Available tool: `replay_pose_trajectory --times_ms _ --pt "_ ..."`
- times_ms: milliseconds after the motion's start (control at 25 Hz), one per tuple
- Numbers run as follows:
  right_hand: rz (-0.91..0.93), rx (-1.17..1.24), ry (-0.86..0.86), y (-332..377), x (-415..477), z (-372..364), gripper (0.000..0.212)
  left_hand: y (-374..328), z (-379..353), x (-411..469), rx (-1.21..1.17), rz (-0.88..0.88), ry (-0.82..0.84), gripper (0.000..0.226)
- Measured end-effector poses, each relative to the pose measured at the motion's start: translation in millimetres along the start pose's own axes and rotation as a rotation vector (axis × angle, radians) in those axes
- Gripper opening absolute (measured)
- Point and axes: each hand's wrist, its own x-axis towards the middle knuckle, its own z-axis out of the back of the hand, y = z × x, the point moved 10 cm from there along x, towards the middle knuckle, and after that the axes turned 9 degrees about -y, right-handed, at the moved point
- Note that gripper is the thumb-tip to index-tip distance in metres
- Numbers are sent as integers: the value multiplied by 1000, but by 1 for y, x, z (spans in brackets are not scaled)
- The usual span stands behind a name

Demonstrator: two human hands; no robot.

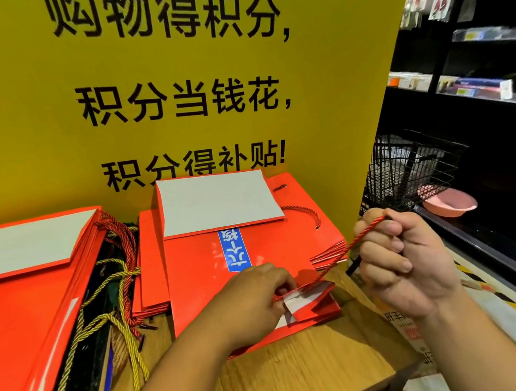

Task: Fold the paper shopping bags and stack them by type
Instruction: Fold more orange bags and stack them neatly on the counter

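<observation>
Red paper, in the shape of a flattened shopping bag, is being pressed down on a stack of like red bags on the wooden table, its mouth edge being pinched by the curled fingers of the left hand. The bag's red cord handle is being gripped and held taut by the clenched right hand, above the table's right edge. A second stack of larger red bags is being borne by the table at the left, apart from both hands.
</observation>
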Motion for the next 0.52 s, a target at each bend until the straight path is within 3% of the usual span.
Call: replay_pose_trajectory --times_ms 240,320,360,440,520 --pt "112 160 60 12 1 0 29 2 4 1 -77 35 -18 17" --pt "145 130 -5 8 7 9 30 3 4 0 -38 55 -4 19" --pt "179 -29 -134 6 10 22 34 3 3 -1 -7 61 4 20" --pt "295 -727 -482 14 8 53 47 4 1 -3 35 75 14 27" --pt "386 -1269 -551 12 7 58 49 5 -1 -3 66 85 35 35"
